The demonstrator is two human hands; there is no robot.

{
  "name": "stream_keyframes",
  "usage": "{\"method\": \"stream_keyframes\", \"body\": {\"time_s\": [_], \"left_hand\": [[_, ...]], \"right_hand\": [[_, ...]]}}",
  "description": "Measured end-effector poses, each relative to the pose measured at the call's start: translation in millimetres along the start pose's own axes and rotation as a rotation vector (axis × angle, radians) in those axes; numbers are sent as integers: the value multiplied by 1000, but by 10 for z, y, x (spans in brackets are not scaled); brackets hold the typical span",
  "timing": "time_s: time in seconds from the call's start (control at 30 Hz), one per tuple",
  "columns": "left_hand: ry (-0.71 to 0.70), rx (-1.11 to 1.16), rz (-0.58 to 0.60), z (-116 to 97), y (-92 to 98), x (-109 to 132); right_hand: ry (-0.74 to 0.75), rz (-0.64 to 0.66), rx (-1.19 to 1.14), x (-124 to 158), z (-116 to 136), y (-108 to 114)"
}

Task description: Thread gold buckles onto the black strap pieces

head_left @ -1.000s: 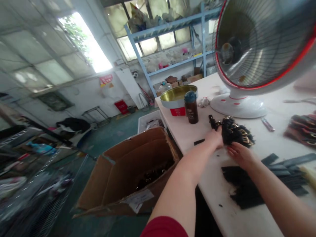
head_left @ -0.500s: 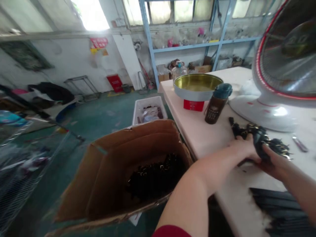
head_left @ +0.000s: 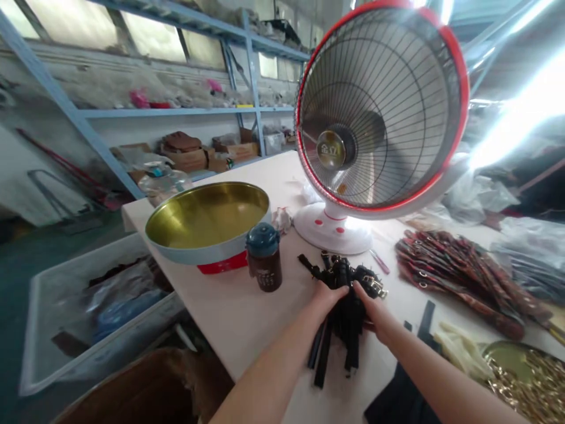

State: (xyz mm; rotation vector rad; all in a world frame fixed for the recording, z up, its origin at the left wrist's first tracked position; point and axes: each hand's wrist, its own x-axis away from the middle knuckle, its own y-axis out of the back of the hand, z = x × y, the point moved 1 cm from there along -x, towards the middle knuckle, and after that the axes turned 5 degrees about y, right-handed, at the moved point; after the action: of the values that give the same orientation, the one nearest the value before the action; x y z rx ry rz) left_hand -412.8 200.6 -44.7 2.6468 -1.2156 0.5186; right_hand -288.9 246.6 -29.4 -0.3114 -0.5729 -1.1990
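A bundle of black straps with small metal buckles (head_left: 342, 306) lies on the pale table (head_left: 229, 312) in front of me. My left hand (head_left: 325, 294) grips the bundle from its left side, fingers curled around it. My right hand (head_left: 375, 312) presses on its right side, fingers closed over the straps. The strap ends hang towards me below both hands.
A round dish heater with a red rim (head_left: 379, 112) stands behind the bundle. A gold-lined tin (head_left: 207, 221) and a brown bottle with a blue cap (head_left: 263, 265) sit to the left. Reddish straps (head_left: 459, 277) lie to the right. A white crate (head_left: 88, 312) and cardboard box (head_left: 145, 391) stand beside the table.
My view swung right and up from the cardboard box to the table. Both hands stayed on the black strap bundle and gathered it upright-lengthwise towards me.
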Motion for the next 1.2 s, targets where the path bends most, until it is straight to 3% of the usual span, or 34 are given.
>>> {"method": "stream_keyframes", "body": {"time_s": [0.1,0.27,0.53,0.67,0.83,0.93,1.03,1.1,1.2], "left_hand": [[42,-54,12,-27,-122,-18],[100,-103,-64,13,-277,-7],[-10,-58,10,78,-359,106],[-84,-48,45,71,-404,338],[-163,-1,85,-122,-413,841],[-200,50,95,-353,-262,1216],[-191,117,51,-524,51,1635],[-156,149,-31,-529,335,1925],[-74,142,-233,-345,835,2347]], "right_hand": [[51,32,-80,-92,32,-63],[189,65,-238,-235,-2,-131],[129,-4,-265,-239,-129,-122],[115,-31,-281,-51,-177,7],[103,-110,-273,460,-92,228],[129,-131,-235,828,-17,239],[153,-108,-168,1214,-15,127],[173,-78,-92,1477,-62,-19],[209,-1,130,1860,-189,-379]]}}
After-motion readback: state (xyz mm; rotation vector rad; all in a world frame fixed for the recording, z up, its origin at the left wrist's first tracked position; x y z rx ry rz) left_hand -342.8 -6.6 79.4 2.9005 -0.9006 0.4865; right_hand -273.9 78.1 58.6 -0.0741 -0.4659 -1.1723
